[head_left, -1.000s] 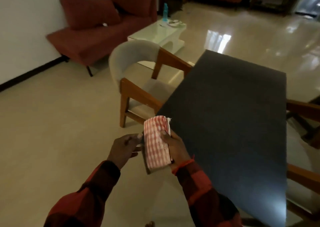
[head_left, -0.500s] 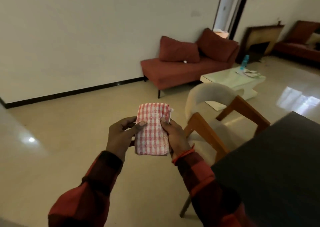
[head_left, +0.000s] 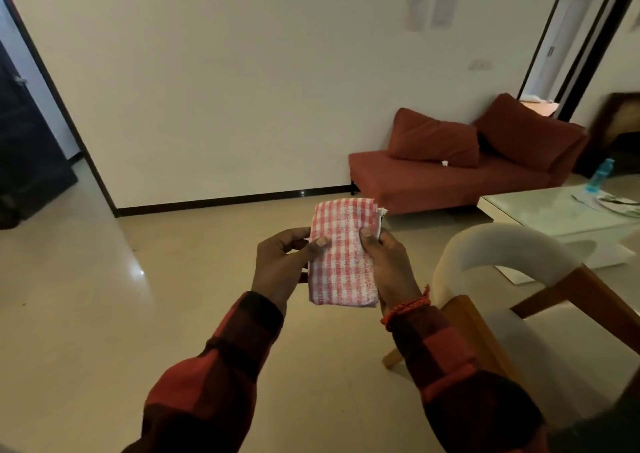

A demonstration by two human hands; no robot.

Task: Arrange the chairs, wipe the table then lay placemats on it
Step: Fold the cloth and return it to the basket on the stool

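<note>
With my left hand (head_left: 280, 267) and right hand (head_left: 388, 265) both pinching the folded red-and-white checked cloth (head_left: 341, 257), I'd keep it folded flat for even wiping.

Folded red-checked cloth (head_left: 341, 262) between left hand (head_left: 280, 267) and right hand (head_left: 389, 269), cushioned chair (head_left: 512, 279) beside, possibly tucked.

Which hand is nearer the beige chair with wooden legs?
Right. The right hand grips the checked cloth's chair-side edge; the left hand holds its far edge, away from the beige chair.
</note>
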